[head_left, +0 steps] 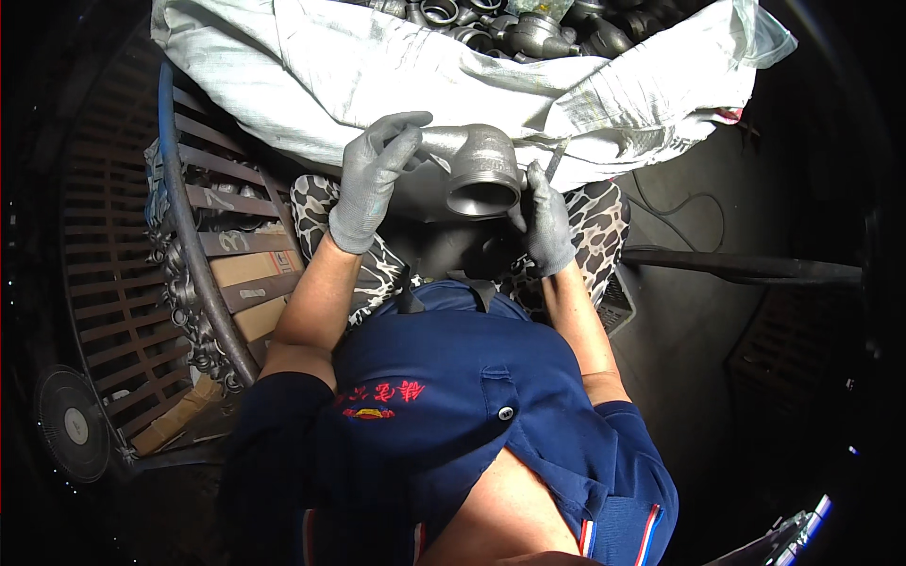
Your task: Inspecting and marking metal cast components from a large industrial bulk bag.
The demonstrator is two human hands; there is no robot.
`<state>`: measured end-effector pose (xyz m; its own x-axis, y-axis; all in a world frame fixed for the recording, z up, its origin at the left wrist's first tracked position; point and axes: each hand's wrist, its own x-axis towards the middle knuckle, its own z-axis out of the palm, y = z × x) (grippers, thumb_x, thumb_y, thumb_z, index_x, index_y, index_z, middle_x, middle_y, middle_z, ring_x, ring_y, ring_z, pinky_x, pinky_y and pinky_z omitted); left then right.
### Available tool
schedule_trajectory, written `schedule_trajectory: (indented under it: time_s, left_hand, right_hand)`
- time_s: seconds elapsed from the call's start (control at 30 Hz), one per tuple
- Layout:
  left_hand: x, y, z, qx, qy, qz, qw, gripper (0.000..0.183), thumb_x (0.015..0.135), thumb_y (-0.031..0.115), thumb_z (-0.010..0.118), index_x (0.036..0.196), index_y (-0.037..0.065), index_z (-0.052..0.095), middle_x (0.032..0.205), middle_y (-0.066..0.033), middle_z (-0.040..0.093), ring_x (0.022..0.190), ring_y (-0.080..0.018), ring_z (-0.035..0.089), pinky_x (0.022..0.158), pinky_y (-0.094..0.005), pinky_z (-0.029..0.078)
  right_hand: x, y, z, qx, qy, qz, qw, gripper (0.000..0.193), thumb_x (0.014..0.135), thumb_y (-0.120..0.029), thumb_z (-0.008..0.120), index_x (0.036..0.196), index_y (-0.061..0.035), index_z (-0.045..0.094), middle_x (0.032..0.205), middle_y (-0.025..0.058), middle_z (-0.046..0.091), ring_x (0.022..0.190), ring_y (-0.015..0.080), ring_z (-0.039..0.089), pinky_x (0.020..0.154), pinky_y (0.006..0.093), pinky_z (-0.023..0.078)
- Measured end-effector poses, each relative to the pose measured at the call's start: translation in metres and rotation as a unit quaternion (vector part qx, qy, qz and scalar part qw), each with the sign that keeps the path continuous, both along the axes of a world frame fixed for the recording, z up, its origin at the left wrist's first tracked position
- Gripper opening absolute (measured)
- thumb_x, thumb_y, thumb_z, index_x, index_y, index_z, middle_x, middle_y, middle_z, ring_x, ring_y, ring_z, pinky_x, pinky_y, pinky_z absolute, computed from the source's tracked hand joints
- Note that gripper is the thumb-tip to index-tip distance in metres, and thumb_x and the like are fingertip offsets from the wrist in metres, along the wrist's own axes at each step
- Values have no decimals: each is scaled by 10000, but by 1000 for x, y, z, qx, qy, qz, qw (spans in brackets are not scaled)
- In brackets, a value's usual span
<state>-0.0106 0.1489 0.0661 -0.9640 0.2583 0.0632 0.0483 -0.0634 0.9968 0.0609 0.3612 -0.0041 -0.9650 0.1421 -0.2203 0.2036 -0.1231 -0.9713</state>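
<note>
A grey metal casting (487, 149) with a wide round mouth and a narrower pipe stub is held up before my knees. Its mouth faces down toward me. My left hand (370, 177), in a grey glove, is closed at the stub on its left side. My right hand (547, 219), gloved the same way, has its fingers curled against the casting's right side. A thin, flat metal tool like a file (558, 158) sticks up from that hand. The palm hides its lower part.
Beyond my hands a white woven sack (406, 71) lies spread, with several similar castings (538, 36) heaped behind its edge. To the left stands a slatted metal crate (179, 189) holding more parts and cardboard. A round fan (75, 424) is lower left. A dark bar (746, 267) and cable (694, 198) lie right.
</note>
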Motion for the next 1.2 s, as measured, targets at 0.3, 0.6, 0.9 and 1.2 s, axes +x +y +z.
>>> schedule_trajectory:
  time_s: [0.3,0.6,0.9,1.2]
  left_hand:
    - [-10,2,12,-55,175,-55,982,417,979,325,470,1176,-22,588,1017,-68,610,918,-118,543,867,-267,433]
    - [-10,17,8,27,99,-103,989,461,942,272,529,1265,-50,466,1145,-154,600,1022,-198,592,921,-305,453]
    - [-32,0,-34,295,-109,-28,949,393,975,275,449,1226,-27,467,1056,-155,615,986,-238,606,918,-351,492]
    - [-100,-79,27,238,25,83,967,317,976,223,435,1127,-24,564,1049,-115,616,964,-201,598,910,-329,476]
  right_hand:
    - [14,-19,3,-142,-57,27,988,579,968,-560,275,900,-61,561,496,-34,376,429,59,303,414,209,223]
    - [20,-28,-4,-122,-38,65,990,428,986,-412,365,871,-56,572,768,43,589,508,54,447,462,175,340]
    - [18,-34,34,-99,-21,178,979,680,971,-545,278,700,2,577,431,-17,354,450,80,347,597,216,382]
    - [9,-27,40,-109,-16,150,983,434,954,-371,482,928,31,643,538,24,498,445,64,370,463,213,295]
